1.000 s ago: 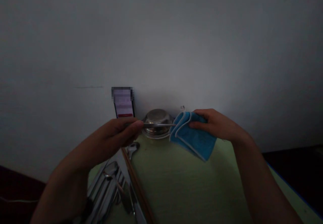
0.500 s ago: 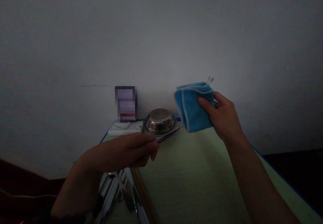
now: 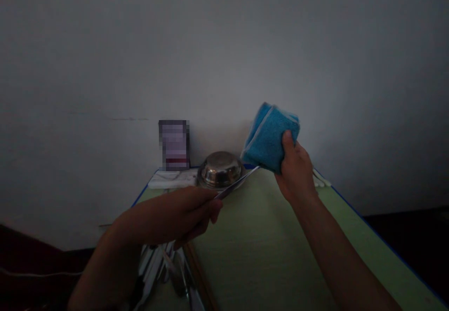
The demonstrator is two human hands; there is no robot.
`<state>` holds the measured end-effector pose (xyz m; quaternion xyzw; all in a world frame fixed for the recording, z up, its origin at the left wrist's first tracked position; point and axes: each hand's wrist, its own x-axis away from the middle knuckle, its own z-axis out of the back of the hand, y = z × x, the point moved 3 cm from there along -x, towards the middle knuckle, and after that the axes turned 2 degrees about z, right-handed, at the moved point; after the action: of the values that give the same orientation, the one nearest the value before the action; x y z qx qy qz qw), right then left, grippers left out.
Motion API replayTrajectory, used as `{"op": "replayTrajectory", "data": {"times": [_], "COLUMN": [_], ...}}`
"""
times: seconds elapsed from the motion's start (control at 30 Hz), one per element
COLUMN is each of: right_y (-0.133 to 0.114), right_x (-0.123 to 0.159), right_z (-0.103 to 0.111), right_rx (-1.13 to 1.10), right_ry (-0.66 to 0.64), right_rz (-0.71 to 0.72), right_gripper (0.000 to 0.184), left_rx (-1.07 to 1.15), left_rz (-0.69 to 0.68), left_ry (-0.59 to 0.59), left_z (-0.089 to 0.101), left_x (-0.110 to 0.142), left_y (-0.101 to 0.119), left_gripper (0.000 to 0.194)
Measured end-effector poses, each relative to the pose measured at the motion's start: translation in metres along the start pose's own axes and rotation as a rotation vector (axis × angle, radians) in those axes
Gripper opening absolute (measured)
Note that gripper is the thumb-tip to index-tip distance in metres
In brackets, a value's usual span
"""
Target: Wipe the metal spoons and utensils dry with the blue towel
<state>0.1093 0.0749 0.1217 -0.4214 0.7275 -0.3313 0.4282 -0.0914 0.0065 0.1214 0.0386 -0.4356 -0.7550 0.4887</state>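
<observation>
Blue cloth (image 3: pixel 268 138), folded and pale-edged, has risen in the right hand (image 3: pixel 296 170).

Bare hands, bare forearms

Both arms are uncovered as far as they show. The left hand (image 3: pixel 192 210) has a smooth, fairly flat back and slim fingers with rounded tips; dim light softens the knuckles, and details of the nails are too dark to tell. Its wrist runs into the left forearm (image 3: pixel 117 248) with little narrowing — the lower part sinks into shadow, its outline hard to follow. The right hand (image 3: pixel 297 170) shows a sturdy thumb (image 3: pixel 288 145), blunt at the end and broader toward the base. Below the wrist, the right forearm (image 3: pixel 343 250) swells gradually — an even, clean-edged taper — until the bottom edge cuts it off.
</observation>
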Motion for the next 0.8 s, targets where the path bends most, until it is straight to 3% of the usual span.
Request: {"op": "replayTrajectory", "data": {"times": [0.13,0.27,0.53,0.67,0.8], "right_y": [0.005,0.015,0.032,0.027,0.017], "right_x": [0.004,0.012,0.026,0.013,-0.004], "right_z": [-0.004,-0.01,-0.028,-0.02,-0.004], "right_rx": [0.039,0.113,-0.009,-0.19,-0.257], "right_ry": [0.007,-0.049,-0.23,-0.138,-0.033], "right_rz": [0.033,0.026,-0.211,-0.298,-0.203], "right_gripper": [0.039,0.046,0.038,0.029,0.024], "left_rx": [-0.072,-0.151,-0.169,-0.212,-0.187], "left_rz": [-0.028,-0.076,-0.044,-0.022,-0.032], "left_ry": [-0.005,0.103,0.213,0.201,0.152], "left_z": [-0.002,-0.002,0.003,0.002,0.0], "left_x": [-0.003,-0.007,-0.01,-0.009,-0.009], "left_y": [0.008,0.013,0.008,0.009,0.014], "left_gripper": [0.037,0.036,0.037,0.039,0.041]}}
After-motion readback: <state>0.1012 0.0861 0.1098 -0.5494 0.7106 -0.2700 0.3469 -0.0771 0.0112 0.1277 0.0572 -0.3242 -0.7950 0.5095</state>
